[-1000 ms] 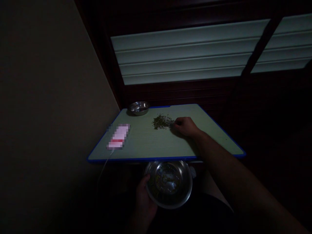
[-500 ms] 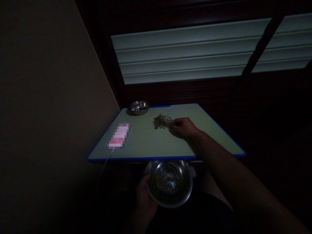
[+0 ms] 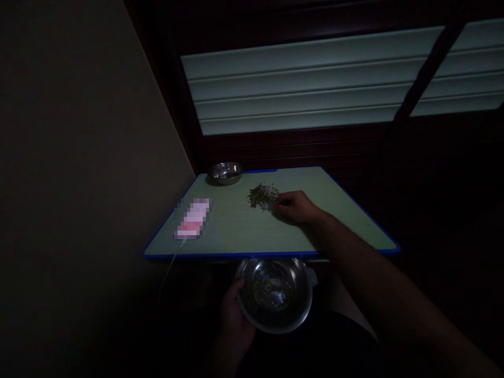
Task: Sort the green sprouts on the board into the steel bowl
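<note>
A small heap of dark green grains [image 3: 262, 195] lies on a pale green table [image 3: 244, 231] with a blue rim. My right hand [image 3: 296, 206] rests on the table at the heap's right edge, fingers curled together and touching the grains. Below the table's near edge, my left hand [image 3: 233, 320] grips the left rim of a steel bowl [image 3: 274, 294] that has some grains in its bottom.
A smaller steel bowl [image 3: 224, 172] stands at the table's far left corner. A pink blurred phone [image 3: 192, 219] with a white cable lies at the table's left. A wall runs along the left, a dark shuttered window behind. The room is dim.
My right hand has edged slightly left along the heap's lower right side. The left hand and its bowl stay where they were.
</note>
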`<state>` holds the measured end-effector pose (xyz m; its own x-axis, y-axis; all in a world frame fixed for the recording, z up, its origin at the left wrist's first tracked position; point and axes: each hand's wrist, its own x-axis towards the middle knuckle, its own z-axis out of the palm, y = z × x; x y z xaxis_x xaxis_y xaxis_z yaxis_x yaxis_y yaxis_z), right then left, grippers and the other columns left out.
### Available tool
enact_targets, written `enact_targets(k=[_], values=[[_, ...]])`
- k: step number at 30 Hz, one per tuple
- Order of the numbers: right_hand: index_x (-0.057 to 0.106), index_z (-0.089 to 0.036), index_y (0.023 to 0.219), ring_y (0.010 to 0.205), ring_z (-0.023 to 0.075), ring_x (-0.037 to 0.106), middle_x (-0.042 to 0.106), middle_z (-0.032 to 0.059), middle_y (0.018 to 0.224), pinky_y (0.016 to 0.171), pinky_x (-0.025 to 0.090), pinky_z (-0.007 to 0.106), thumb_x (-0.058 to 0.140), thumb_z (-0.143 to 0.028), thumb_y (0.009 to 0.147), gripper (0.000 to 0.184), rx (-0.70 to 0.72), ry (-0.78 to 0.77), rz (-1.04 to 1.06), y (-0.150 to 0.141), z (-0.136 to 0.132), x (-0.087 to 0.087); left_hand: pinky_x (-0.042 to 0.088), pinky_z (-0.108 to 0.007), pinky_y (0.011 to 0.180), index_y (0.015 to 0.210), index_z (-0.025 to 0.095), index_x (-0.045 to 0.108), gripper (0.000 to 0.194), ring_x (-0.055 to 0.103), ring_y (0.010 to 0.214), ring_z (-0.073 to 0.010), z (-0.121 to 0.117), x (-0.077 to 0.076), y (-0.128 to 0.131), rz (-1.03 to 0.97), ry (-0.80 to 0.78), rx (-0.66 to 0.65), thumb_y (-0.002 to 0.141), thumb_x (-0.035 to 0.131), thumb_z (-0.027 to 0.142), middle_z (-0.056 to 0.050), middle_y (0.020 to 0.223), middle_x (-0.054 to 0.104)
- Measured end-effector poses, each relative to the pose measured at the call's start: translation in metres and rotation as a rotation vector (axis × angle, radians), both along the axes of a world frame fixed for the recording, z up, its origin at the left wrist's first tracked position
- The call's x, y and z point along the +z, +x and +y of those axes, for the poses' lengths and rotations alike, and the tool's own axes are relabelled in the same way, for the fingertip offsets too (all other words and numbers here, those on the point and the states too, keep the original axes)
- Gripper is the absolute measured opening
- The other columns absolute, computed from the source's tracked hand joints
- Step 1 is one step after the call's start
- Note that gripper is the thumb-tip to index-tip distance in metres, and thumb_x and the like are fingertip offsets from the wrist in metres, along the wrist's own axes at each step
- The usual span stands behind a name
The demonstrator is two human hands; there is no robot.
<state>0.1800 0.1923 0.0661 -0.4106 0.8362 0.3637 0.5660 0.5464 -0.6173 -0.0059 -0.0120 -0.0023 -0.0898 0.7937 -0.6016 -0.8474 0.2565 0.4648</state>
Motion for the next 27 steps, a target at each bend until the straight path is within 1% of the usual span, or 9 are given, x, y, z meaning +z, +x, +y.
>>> enact_targets(k=[6,9,13,17,22,27], values=[[0.069,-0.013,0.074,0.065,0.0129,0.056,0.066,0.0013,0.068,0.064,0.041,0.023,0.058,-0.027,0.071,0.018,0.010,-0.003,0.019,0.000,0.000,0.002,0.052,-0.036,0.074,0.079,0.011,0.073,0.018,0.069,0.072,-0.0230,0.000,-0.001,0.000,-0.020,-0.019,0.006,0.078,0.057,0.020,-0.011,0.076,0.076],[0.069,-0.013,0.073,0.065,0.0142,0.056,0.064,0.0016,0.067,0.063,0.041,0.024,0.058,-0.028,0.071,0.019,-0.050,-0.016,0.068,0.002,0.001,0.004,0.052,-0.037,0.076,0.081,0.012,0.073,0.018,0.070,0.076,-0.0239,-0.001,-0.003,0.000,-0.021,-0.004,0.003,0.078,0.058,0.021,-0.010,0.078,0.076],[0.066,-0.014,0.066,0.061,0.0143,0.052,0.059,0.0015,0.061,0.059,0.039,0.025,0.057,-0.031,0.068,0.019,-0.129,-0.066,0.139,0.005,0.001,0.009,0.053,-0.035,0.074,0.085,0.013,0.073,0.018,0.070,0.075,-0.0230,-0.001,-0.004,0.000,-0.026,0.003,0.017,0.077,0.059,0.020,-0.009,0.077,0.076],[0.061,-0.015,0.061,0.058,0.0126,0.048,0.055,0.0005,0.058,0.056,0.038,0.025,0.056,-0.027,0.063,0.014,-0.119,-0.135,0.158,0.007,-0.001,0.012,0.054,-0.034,0.070,0.085,0.014,0.072,0.017,0.070,0.072,-0.0221,-0.001,-0.003,0.000,-0.019,-0.013,0.020,0.077,0.058,0.021,-0.007,0.074,0.076],[0.055,-0.016,0.055,0.055,0.0106,0.042,0.048,-0.0016,0.053,0.054,0.035,0.024,0.054,-0.026,0.059,0.011,-0.116,-0.156,0.150,0.009,-0.002,0.014,0.054,-0.034,0.071,0.081,0.014,0.072,0.017,0.070,0.073,-0.0219,-0.001,-0.004,0.000,-0.031,0.004,0.016,0.079,0.056,0.020,-0.009,0.076,0.076],[0.054,-0.016,0.053,0.053,0.0103,0.041,0.047,-0.0017,0.052,0.053,0.033,0.025,0.053,-0.027,0.058,0.012,-0.079,-0.200,0.155,0.011,-0.003,0.014,0.054,-0.034,0.070,0.079,0.015,0.072,0.016,0.070,0.073,-0.0221,-0.001,-0.008,-0.001,-0.029,0.011,0.001,0.078,0.057,0.021,-0.008,0.076,0.076]])
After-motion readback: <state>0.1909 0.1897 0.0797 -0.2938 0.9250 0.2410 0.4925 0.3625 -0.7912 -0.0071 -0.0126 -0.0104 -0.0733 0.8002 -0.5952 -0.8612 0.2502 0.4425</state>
